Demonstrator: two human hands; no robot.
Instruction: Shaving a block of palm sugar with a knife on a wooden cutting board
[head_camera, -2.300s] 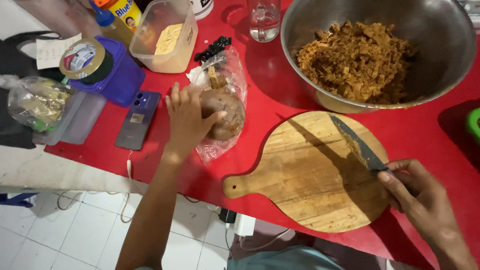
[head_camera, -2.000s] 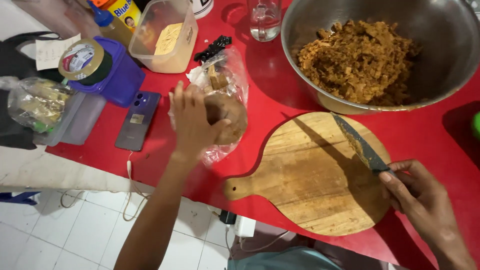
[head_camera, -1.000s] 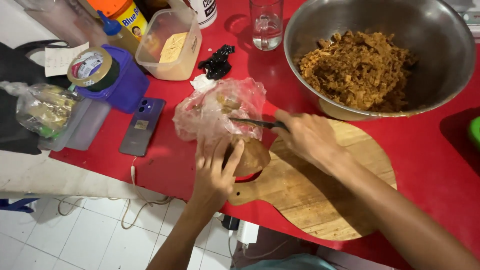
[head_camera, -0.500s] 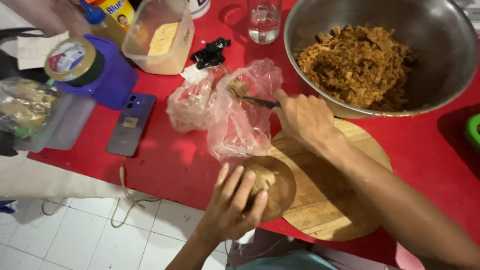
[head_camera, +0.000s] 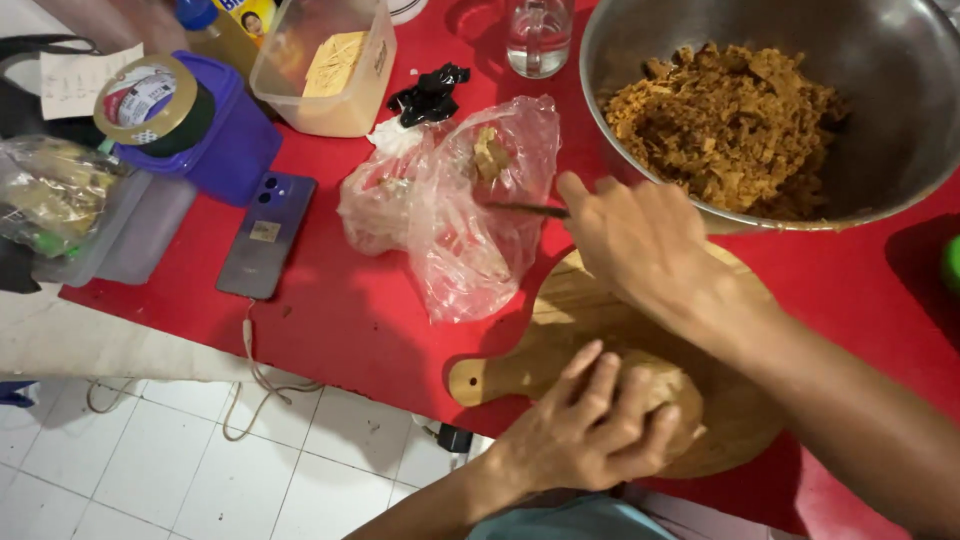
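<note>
Our left hand (head_camera: 590, 430) curls its grip over a round brown block of palm sugar (head_camera: 665, 395), pressing it onto the wooden cutting board (head_camera: 560, 320) near the front edge of the red bench (head_camera: 330, 320). Our right hand (head_camera: 640, 245) closes around a knife (head_camera: 525, 210), its blade pointing into a crumpled clear plastic bag (head_camera: 470, 220) just beyond the board's far left side. Toward the back right corner stands a large steel bowl (head_camera: 900, 110) of shredded brown mixture (head_camera: 730, 125). A phone (head_camera: 265, 235) lies near the left edge, beside a blue tub (head_camera: 225, 150) topped with a tape roll (head_camera: 150, 100).
</note>
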